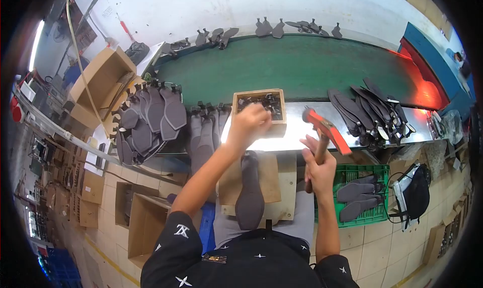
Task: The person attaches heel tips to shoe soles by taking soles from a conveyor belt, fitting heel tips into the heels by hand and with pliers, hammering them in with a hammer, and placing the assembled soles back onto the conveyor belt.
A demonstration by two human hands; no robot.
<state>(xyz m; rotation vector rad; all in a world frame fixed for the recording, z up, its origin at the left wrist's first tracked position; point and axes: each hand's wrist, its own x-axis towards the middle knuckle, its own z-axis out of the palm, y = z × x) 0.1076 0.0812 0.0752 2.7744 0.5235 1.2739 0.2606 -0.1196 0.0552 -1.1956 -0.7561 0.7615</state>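
My left hand [250,122] is closed at the near left side of a small wooden box [278,130] holding dark small pieces [273,104]. What its fingers hold, if anything, is hidden. A hammer with an orange-red head [329,131] and a wooden handle [321,149] is in my right hand [322,169], its head raised, with some fingers loosely extended. Between the hands, a dark grey shoe sole [250,200] lies lengthwise on a board [287,187] over my lap, its narrow end pointing away from me.
A green conveyor belt [282,66] runs behind the metal ledge. Piled soles [153,112] stand at left, more soles [372,114] at right. A green crate [358,218] with soles sits low right, beside a black bag [415,195]. Cardboard boxes [148,225] are at lower left.
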